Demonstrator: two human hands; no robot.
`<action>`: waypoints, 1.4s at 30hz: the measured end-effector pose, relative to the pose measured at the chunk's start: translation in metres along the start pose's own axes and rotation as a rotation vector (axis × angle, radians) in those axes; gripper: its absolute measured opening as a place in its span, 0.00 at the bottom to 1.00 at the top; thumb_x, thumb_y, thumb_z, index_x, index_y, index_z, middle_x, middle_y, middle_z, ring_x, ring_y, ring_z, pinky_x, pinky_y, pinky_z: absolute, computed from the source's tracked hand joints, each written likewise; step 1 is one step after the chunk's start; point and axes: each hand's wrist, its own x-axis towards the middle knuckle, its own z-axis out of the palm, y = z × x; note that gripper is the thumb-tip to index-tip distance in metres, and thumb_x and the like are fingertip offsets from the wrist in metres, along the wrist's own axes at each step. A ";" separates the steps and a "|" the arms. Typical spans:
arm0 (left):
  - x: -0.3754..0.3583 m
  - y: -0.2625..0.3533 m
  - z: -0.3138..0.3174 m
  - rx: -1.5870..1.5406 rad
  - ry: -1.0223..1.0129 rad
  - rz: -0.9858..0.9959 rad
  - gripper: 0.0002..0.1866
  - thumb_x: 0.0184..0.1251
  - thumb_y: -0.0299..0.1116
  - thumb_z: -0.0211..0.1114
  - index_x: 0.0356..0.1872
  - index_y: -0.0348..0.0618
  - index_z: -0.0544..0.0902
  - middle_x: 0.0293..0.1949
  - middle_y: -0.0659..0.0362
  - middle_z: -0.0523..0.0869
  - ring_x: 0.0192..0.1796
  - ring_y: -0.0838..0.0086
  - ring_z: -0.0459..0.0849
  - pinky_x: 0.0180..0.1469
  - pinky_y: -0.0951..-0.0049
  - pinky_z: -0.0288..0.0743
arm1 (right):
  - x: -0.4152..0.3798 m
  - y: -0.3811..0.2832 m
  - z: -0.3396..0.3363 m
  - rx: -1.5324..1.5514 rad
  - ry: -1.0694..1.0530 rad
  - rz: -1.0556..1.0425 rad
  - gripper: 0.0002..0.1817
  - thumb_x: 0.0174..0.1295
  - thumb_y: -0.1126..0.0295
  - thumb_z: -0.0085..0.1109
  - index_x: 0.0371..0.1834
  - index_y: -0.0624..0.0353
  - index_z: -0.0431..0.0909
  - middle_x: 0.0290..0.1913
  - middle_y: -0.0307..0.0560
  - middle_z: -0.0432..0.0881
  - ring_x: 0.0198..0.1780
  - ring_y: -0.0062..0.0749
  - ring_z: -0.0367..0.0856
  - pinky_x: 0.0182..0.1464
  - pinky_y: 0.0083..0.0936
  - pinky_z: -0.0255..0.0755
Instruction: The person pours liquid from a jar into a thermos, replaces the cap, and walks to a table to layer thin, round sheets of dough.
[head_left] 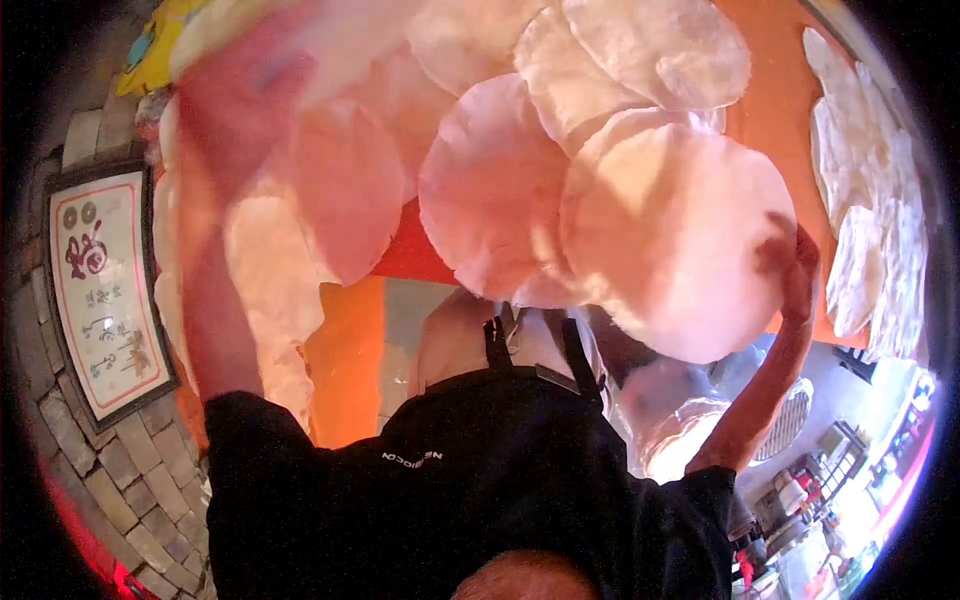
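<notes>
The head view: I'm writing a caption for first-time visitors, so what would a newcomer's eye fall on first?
Probably the large, pale round sheets overlapping across the upper middle, with the right hand holding the right edge of the nearest one. Next, the framed sign with brushed characters at far left, and the long heap of whitish sheets at far right.

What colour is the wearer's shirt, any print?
Black shirt with small white lettering; shows best in the head view, the only one.
</notes>
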 end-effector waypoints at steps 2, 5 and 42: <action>-0.015 0.075 0.025 -0.456 -0.211 -0.459 0.14 0.62 0.33 0.64 0.49 0.43 0.84 0.46 0.52 0.86 0.46 0.64 0.86 0.47 0.66 0.79 | 0.011 -0.020 -0.009 0.083 -0.048 -0.036 0.18 0.69 0.64 0.53 0.58 0.60 0.80 0.30 0.39 0.81 0.27 0.20 0.77 0.28 0.21 0.73; -0.094 0.074 0.132 -0.229 -0.364 0.233 0.13 0.55 0.31 0.63 0.42 0.42 0.85 0.39 0.52 0.86 0.46 0.56 0.84 0.42 0.54 0.80 | 0.021 -0.073 -0.027 0.178 -0.043 -0.180 0.19 0.70 0.62 0.53 0.58 0.61 0.80 0.31 0.39 0.81 0.29 0.20 0.77 0.32 0.19 0.73; -0.348 -0.194 0.129 -0.144 0.079 -0.674 0.26 0.57 0.40 0.68 0.57 0.39 0.77 0.48 0.44 0.82 0.53 0.49 0.80 0.57 0.52 0.73 | -0.109 -0.139 0.342 0.130 -0.555 -0.041 0.13 0.66 0.72 0.59 0.52 0.65 0.79 0.35 0.49 0.85 0.31 0.27 0.83 0.33 0.21 0.76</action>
